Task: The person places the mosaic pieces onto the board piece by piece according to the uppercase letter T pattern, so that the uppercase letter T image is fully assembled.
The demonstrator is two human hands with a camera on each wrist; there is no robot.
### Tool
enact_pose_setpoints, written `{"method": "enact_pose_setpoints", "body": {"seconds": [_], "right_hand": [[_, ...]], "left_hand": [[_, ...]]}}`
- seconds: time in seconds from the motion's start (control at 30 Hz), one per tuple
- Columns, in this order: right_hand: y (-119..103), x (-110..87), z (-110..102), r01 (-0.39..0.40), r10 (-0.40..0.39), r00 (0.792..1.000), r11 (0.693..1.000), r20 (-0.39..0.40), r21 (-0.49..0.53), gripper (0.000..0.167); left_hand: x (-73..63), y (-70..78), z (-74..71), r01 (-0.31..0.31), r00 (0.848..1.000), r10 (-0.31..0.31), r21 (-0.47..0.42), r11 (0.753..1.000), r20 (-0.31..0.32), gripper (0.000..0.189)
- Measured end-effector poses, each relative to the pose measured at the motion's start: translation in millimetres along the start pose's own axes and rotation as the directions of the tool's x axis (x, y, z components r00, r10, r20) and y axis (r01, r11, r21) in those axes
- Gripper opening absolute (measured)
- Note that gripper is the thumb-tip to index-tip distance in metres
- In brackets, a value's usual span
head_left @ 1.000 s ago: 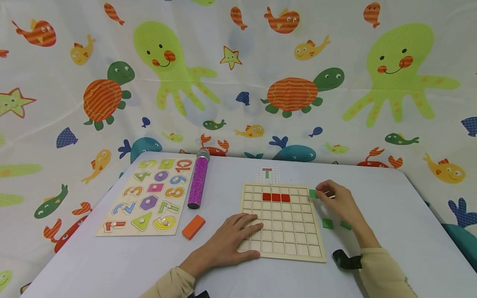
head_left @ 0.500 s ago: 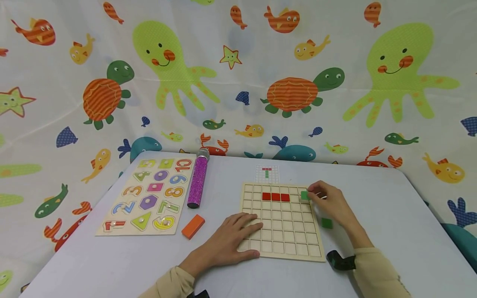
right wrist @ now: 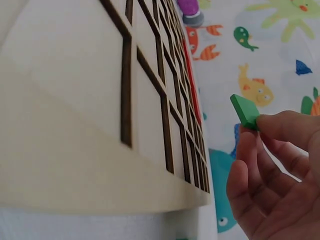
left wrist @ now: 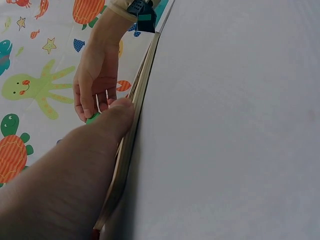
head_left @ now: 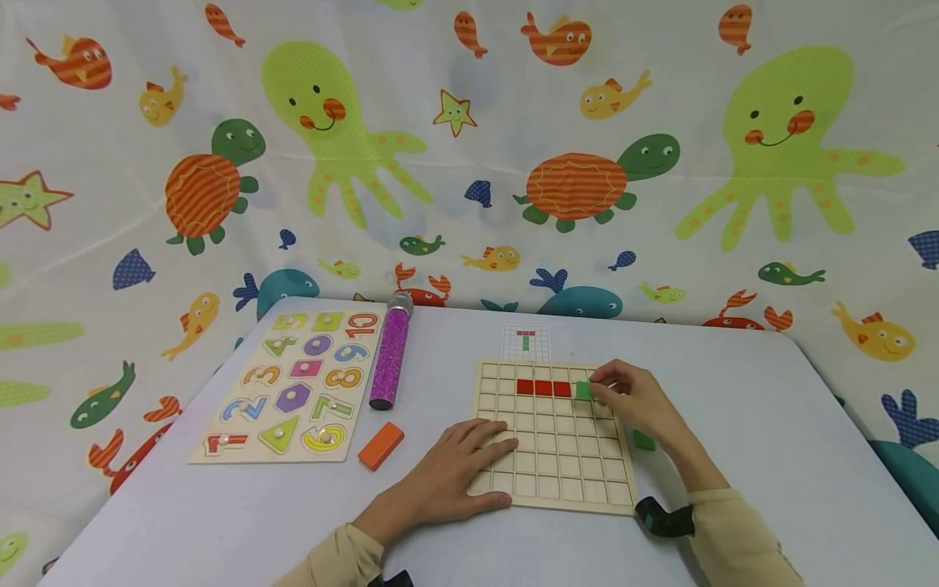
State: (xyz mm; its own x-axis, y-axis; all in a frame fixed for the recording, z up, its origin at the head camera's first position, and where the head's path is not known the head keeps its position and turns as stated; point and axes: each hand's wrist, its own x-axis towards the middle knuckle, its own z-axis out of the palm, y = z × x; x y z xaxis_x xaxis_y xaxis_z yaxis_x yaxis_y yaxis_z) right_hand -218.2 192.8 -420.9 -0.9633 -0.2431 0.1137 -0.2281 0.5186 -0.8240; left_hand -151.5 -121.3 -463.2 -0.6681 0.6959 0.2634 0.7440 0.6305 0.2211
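My right hand (head_left: 640,401) pinches a green square tile (head_left: 584,390) between thumb and fingertips, just right of the red tiles (head_left: 544,388). In the right wrist view the tile (right wrist: 244,111) is held up, tilted, above the wooden grid board (right wrist: 75,175). Three red tiles sit side by side in an upper row of the board (head_left: 546,492). My left hand (head_left: 456,474) rests with spread fingers on the board's left edge, its thumb near the front corner. Another green tile (head_left: 644,440) lies on the table, right of the board and partly behind my right wrist.
Behind the board lies a small printed grid card (head_left: 539,349) with a red and green T. To the left are an orange block (head_left: 381,446), a purple glitter microphone (head_left: 389,359) and a number-and-shape puzzle board (head_left: 242,383). A sea-animal cloth (head_left: 469,163) hangs behind the white table (head_left: 763,408).
My right hand has moved left with the green tile, from beside the board's right edge to over its grid near the red tiles. My left hand has stayed put.
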Motion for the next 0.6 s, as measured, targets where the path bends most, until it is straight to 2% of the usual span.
{"method": "enact_pose_setpoints", "body": {"seconds": [0.23,0.6], "right_hand": [[-3.5,2.0,8.0,-0.05,0.049,0.998,0.998,0.025,0.026,0.019],[-13.1,9.0,21.5,-0.078,0.076,0.996,0.997,0.04,0.03,0.015]], "left_hand": [[-0.2,0.1,0.0,0.008,1.0,-0.008,-0.007,1.0,0.012,0.069],[0.0,-1.6,1.1,-0.005,1.0,0.005,0.002,1.0,0.001,0.069]]}}
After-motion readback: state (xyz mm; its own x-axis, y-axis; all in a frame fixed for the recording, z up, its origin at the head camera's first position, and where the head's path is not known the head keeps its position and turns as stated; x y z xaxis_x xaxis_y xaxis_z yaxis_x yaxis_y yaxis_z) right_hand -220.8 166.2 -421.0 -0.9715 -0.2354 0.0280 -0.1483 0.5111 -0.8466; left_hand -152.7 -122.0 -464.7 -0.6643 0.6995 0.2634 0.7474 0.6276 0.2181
